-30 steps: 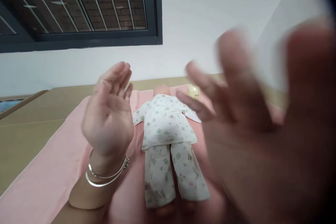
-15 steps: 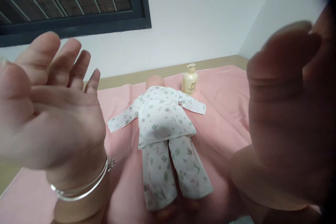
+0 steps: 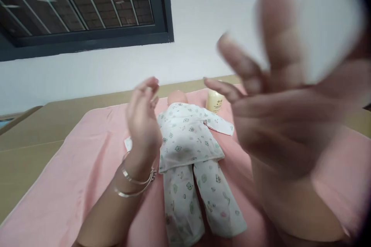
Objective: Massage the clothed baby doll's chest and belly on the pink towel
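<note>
Pink sheet [image 3: 72, 170]: spread over the bed; it carries the doll [image 3: 188, 150].
Head view, left hand [image 3: 143, 123]: my grip is spread and bare, raised just left of the doll, not touching it.
Right hand [image 3: 284, 123]: blurred, close to the lens, fingers apart, nothing held.
Method: I judge both palms should come down level and lightly on the torso.
Doll: lying along the sheet, head far, white printed suit, sleeves out.
Bottle [image 3: 215, 101]: cream, beside the head.

A pink sheet [image 3: 72, 170] covers a tan bed [image 3: 31, 139] that runs to a white wall [image 3: 203, 23], where a dark-framed window [image 3: 84, 7] with a metal grille shows brick outside, and a pale yellow pump bottle [image 3: 215, 101] stands on the sheet near the wall.
</note>
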Demonstrator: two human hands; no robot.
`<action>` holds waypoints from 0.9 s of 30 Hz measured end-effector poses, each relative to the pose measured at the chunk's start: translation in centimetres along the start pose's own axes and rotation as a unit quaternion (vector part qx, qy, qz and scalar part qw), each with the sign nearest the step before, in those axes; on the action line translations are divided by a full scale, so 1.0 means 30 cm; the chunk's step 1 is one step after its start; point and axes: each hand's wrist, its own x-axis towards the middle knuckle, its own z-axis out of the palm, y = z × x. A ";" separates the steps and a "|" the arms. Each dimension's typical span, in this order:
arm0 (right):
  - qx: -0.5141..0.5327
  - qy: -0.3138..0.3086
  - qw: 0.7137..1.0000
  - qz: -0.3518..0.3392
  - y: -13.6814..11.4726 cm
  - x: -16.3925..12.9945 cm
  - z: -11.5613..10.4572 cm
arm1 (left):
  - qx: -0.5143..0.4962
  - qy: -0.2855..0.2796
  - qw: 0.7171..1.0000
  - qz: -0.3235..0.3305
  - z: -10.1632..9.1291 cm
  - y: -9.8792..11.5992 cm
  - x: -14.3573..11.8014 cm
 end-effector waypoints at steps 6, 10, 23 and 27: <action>-0.223 -0.179 0.939 0.192 0.383 -0.042 0.139 | 0.022 0.062 0.990 -0.121 0.009 -0.324 0.054; -0.289 -0.274 0.900 0.176 0.557 -0.121 0.170 | 0.100 0.143 0.980 -0.093 -0.032 -0.443 0.055; -0.446 -0.319 0.815 0.187 0.570 -0.158 0.206 | 0.189 0.116 0.969 -0.109 -0.068 -0.483 0.027; -0.412 -0.279 0.829 0.256 0.616 -0.145 0.156 | 0.339 0.004 0.940 -0.047 -0.076 -0.489 -0.015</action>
